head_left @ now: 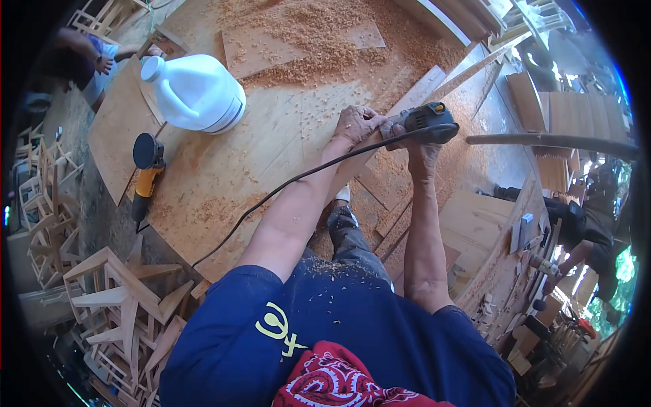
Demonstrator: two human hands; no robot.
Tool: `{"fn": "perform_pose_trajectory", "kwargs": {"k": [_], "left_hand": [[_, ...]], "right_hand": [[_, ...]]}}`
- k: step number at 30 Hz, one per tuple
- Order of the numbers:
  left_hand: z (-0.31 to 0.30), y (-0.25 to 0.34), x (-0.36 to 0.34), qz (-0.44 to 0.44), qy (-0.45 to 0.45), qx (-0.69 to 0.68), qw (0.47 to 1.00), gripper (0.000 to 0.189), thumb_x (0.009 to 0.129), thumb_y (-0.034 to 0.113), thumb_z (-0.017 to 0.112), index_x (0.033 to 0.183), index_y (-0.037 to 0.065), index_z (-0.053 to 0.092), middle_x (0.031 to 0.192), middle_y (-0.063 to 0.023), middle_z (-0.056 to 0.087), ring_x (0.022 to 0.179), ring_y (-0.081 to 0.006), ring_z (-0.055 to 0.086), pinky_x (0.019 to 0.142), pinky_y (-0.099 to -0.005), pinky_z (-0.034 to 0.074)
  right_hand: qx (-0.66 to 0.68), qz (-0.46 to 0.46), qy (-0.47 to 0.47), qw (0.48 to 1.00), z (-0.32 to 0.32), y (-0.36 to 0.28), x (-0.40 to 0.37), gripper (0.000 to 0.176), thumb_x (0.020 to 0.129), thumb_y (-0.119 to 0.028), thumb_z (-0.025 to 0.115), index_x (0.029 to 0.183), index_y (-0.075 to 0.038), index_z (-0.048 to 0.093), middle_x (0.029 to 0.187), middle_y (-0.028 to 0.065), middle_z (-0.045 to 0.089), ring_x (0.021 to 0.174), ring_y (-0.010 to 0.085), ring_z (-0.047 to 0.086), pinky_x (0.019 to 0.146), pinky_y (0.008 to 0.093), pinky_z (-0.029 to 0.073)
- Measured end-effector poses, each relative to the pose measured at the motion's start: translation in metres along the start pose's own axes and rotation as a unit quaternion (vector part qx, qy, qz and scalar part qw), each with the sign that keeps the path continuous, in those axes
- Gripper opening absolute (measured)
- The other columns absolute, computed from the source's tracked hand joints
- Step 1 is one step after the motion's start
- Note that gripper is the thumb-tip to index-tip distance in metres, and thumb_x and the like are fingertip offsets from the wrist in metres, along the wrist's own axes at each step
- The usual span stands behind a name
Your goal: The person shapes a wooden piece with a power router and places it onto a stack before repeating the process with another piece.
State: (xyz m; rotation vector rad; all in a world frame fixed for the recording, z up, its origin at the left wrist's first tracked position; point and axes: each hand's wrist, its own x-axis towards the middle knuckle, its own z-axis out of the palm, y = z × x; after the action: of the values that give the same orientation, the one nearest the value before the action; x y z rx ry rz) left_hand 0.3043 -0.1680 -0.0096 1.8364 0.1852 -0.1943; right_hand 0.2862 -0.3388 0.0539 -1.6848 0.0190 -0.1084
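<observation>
A compact grey-and-black corded power tool (431,119), possibly a trim router, lies on its side over the bench. My right hand (419,146) is wrapped around its body from below. My left hand (357,125) is closed at the edge of a long narrow wooden board (359,161), its fingertips close against the front end of the tool. The tool's working end is hidden between my hands. From the tool a black cable (291,182) runs across my left forearm to the bench's near-left edge.
A white jug (196,93) stands on the bench (285,146), left of my hands. Near the left edge lies a yellow-and-black sander (147,178). Wood shavings (319,41) cover the far side. Wooden frames (122,298) are piled lower left. Another person (91,64) is at far left.
</observation>
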Motion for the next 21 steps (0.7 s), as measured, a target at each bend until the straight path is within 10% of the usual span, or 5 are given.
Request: {"fn": "perform_pose_trajectory", "kwargs": {"k": [21], "left_hand": [[0.049, 0.028, 0.098, 0.031, 0.013, -0.022, 0.999, 0.032, 0.076, 0.035, 0.081, 0.088, 0.006, 0.078, 0.084, -0.0114, 0.074, 0.079, -0.0203, 0.071, 0.076, -0.0336, 0.055]], "right_hand": [[0.066, 0.002, 0.031, 0.997, -0.028, -0.007, 0.091, 0.039, 0.074, -0.002, 0.084, 0.107, -0.006, 0.064, 0.092, 0.0006, 0.067, 0.08, 0.0113, 0.064, 0.068, 0.0288, 0.057]]}}
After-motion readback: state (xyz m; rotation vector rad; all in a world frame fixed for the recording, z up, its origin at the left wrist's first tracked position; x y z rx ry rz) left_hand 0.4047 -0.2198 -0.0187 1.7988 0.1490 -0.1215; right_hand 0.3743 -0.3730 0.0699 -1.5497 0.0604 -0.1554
